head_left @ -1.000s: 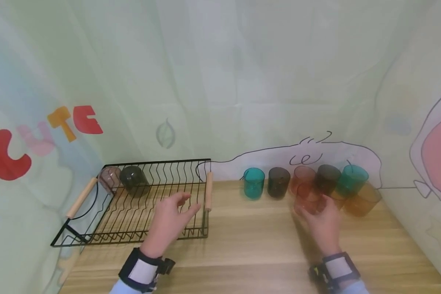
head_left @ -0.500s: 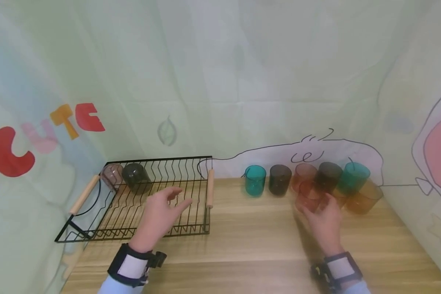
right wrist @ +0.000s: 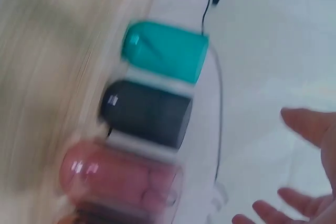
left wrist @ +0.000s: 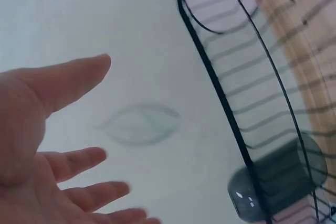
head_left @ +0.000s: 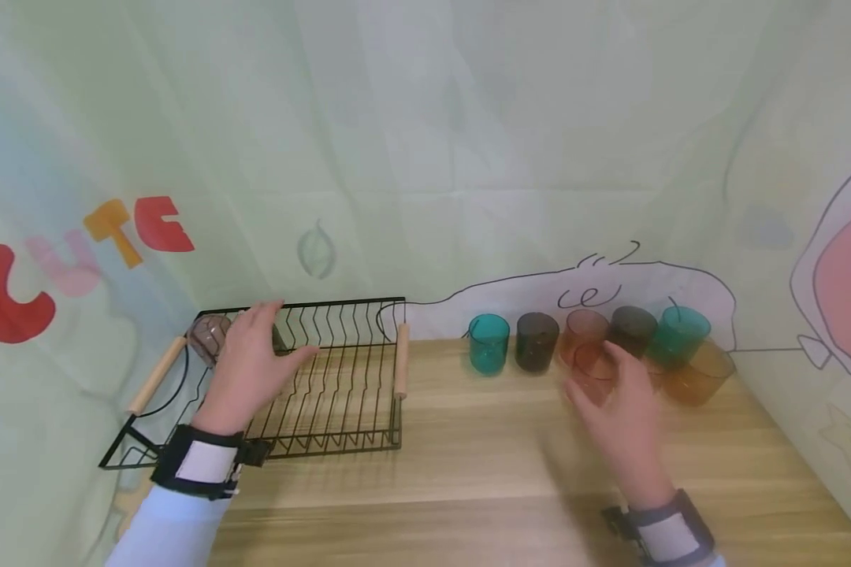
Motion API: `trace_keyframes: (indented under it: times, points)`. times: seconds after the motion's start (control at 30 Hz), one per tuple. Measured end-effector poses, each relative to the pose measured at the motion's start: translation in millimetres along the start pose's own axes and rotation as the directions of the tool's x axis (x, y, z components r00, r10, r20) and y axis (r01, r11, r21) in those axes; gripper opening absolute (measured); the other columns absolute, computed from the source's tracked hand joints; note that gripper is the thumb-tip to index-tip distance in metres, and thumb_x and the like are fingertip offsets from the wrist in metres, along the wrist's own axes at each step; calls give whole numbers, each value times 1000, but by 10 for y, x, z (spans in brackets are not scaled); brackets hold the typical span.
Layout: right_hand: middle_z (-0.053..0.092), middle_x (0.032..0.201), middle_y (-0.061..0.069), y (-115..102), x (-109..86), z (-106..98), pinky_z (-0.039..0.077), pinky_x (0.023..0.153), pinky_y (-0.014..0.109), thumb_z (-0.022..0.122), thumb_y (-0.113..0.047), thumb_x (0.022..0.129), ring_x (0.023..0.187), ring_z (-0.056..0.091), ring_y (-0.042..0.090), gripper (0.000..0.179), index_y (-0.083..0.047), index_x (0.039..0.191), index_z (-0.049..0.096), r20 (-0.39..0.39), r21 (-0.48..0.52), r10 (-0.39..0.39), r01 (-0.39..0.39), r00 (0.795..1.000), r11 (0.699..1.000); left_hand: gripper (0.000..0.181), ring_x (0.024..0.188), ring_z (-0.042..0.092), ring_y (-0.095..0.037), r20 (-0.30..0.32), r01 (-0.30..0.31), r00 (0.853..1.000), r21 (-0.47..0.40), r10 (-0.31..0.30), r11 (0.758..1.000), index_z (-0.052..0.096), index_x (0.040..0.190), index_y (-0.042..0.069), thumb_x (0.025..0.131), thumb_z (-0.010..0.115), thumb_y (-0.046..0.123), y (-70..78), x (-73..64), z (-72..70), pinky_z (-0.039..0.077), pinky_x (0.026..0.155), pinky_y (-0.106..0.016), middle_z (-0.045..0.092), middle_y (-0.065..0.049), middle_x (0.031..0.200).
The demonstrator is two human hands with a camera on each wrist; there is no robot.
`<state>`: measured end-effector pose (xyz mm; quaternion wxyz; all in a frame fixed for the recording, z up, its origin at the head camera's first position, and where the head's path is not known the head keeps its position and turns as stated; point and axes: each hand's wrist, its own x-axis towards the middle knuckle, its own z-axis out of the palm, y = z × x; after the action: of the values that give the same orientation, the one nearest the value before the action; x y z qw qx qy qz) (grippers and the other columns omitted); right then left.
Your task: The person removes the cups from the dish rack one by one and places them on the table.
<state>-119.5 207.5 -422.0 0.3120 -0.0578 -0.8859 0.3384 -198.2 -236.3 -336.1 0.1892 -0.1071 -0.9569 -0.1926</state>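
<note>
My left hand is over the rear left of a black wire dish rack, thumb and fingers spread. Behind its fingers a dark grey cup lies in the rack, mostly hidden in the head view; the left wrist view shows them apart. A clear pinkish cup sits at the rack's left end. On the right, my right hand hovers by a reddish cup, fingers parted; no cup lies between them in the right wrist view. Close by stand a pink cup and a second dark cup.
Left of the right-hand group stand a teal cup and a dark cup. Another teal cup and an amber cup are at its right. Wooden handles rise at the rack's ends. A printed curtain hangs behind.
My left hand has moved left and farther back over the rack, up to the dark grey cup. My right hand has come up slightly from the reddish cup, which stays in place.
</note>
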Motion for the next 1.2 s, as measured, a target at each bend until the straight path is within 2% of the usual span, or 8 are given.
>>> trace_keyframes:
  times: [0.07, 0.13, 0.27, 0.4, 0.6, 0.7, 0.87, 1.2]
  points:
    - [41, 137, 11, -87, -34, 73, 32, 100, 50, 71, -47, 78, 125, 36, 29, 74, -10, 135, 44, 50, -24, -96, 97, 994, 995, 90, 132, 7, -50, 2, 1, 1000, 40, -1, 999, 25, 145, 2, 80, 67, 49, -77, 54, 16, 14, 101, -65, 20, -30, 145]
    - [36, 142, 10, -154, -75, 157, 28, 102, 54, 70, -52, 77, 130, 30, 30, 73, -13, 135, 46, 122, -36, -177, 183, 977, 983, 95, 130, -6, -52, 11, 16, 1000, 71, -17, 997, 20, 147, 5, 79, 67, 51, -147, 98, 47, 7, 99, -68, 9, -31, 147]
    - [27, 148, 8, -229, -172, 337, 22, 102, 58, 67, -59, 75, 135, 20, 32, 76, -19, 136, 46, 270, -39, -286, 307, 919, 951, 99, 129, -13, -52, 28, 33, 999, 105, -36, 994, 16, 149, 9, 78, 69, 51, -279, 163, 129, 7, 97, -71, 2, -30, 148]
    - [24, 150, 4, -252, -263, 479, 23, 103, 56, 67, -61, 74, 136, 17, 30, 74, -22, 135, 47, 372, 7, -315, 337, 873, 942, 99, 128, -14, -52, 56, 40, 997, 129, -47, 991, 14, 150, 12, 77, 71, 48, -385, 227, 207, 8, 95, -72, 1, -30, 148]
    - [25, 150, 2, -311, -331, 608, 21, 104, 55, 60, -69, 75, 136, 19, 30, 75, -27, 136, 47, 460, 31, -333, 359, 823, 933, 101, 128, -16, -52, 98, 53, 993, 166, -69, 985, 15, 150, 15, 73, 75, 40, -529, 333, 325, 4, 96, -73, 0, -30, 148]
    - [25, 150, -1, -355, -349, 649, 19, 105, 55, 56, -73, 75, 136, 17, 29, 76, -29, 136, 47, 492, 20, -316, 353, 811, 936, 102, 127, -20, -51, 132, 60, 988, 192, -86, 979, 15, 150, 16, 72, 76, 39, -606, 359, 381, 1, 95, -73, -3, -30, 148]
    - [22, 150, -3, -387, -371, 678, 14, 106, 53, 52, -76, 74, 137, 14, 26, 78, -30, 136, 47, 517, 16, -287, 327, 806, 945, 101, 126, -21, -51, 169, 74, 979, 222, -113, 972, 16, 150, 16, 72, 77, 38, -696, 405, 461, 1, 94, -74, -3, -31, 148]
    - [22, 151, -2, -318, -373, 716, 12, 108, 50, 59, -68, 76, 138, 12, 25, 73, -30, 137, 46, 518, 12, -266, 304, 813, 953, 95, 126, -20, -53, 195, 77, 973, 247, -128, 966, 19, 148, 12, 75, 75, 31, -742, 474, 552, 6, 93, -75, 2, -34, 146]
